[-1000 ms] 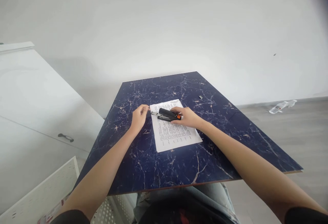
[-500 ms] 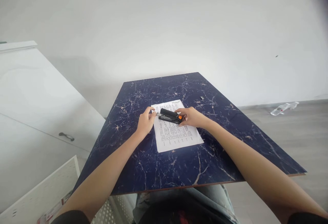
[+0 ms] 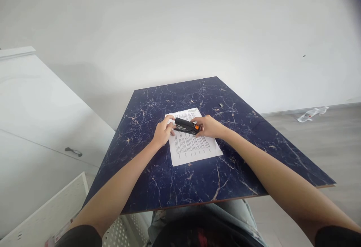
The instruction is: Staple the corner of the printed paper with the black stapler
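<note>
A black stapler (image 3: 186,126) with an orange piece at its right end is held over a printed sheet of paper (image 3: 194,151). My right hand (image 3: 207,126) is closed around that right end. At the stapler's left end, the fingers of my left hand (image 3: 163,131) are closed against its tip, and they hide part of it. The stapler's top and lower arms stand slightly apart, with a lighter strip between them. Under both hands the paper lies flat on the dark blue marbled table (image 3: 158,186).
A small dark block, perhaps a pack of staples (image 3: 221,105), lies on the table beyond my right hand. A white cabinet (image 3: 42,107) stands at left above a perforated white basket (image 3: 50,209). Clear plastic packaging (image 3: 311,114) is on the floor at right.
My left hand has moved right and closed onto the stapler's left end. The small silvery piece seen at its fingertips before is now hidden. My right hand keeps its hold.
</note>
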A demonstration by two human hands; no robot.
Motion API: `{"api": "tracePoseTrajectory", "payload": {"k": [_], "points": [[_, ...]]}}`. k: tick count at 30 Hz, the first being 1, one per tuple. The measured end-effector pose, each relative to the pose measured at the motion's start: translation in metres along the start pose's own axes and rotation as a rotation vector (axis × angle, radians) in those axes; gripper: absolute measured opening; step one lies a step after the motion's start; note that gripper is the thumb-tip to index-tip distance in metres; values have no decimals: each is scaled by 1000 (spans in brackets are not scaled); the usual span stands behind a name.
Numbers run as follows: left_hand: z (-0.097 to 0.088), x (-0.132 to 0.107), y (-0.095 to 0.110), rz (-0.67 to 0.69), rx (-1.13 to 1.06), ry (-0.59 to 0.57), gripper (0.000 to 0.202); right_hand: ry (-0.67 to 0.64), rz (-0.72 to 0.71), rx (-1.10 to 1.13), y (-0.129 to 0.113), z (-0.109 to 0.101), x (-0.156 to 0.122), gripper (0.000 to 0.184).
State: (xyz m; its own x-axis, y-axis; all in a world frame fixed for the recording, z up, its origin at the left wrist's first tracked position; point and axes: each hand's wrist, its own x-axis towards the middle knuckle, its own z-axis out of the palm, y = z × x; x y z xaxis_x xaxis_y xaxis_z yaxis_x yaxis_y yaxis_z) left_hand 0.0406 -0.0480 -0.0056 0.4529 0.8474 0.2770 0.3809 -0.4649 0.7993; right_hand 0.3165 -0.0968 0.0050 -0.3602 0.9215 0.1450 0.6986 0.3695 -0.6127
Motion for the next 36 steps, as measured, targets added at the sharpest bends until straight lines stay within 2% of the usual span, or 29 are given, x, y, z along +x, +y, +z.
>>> {"api": "tracePoseTrajectory", "payload": {"k": [5,14,18,22,24,29,32,36], "points": [[3,-1,0,-24,-10,31,17,-24,13,-15,-3,-3,-2,66],[0,-4,-1,8,68,127,14,2,-80,-107,-11,1,-4,54],[-3,-3,-7,16,232,154,10,55,-78,-77,-14,8,-2,53],[-1,-1,-14,75,492,203,26,177,-44,-50,-18,22,3,44],[0,0,-16,66,588,200,29,194,-23,-49,-21,29,6,39],[1,0,-16,-14,628,176,31,150,26,-86,-24,29,8,27],[1,-1,-15,-49,638,158,31,80,66,-89,-23,15,4,24],[1,-2,-13,-58,639,143,28,-126,151,-128,-23,-13,-9,22]]}}
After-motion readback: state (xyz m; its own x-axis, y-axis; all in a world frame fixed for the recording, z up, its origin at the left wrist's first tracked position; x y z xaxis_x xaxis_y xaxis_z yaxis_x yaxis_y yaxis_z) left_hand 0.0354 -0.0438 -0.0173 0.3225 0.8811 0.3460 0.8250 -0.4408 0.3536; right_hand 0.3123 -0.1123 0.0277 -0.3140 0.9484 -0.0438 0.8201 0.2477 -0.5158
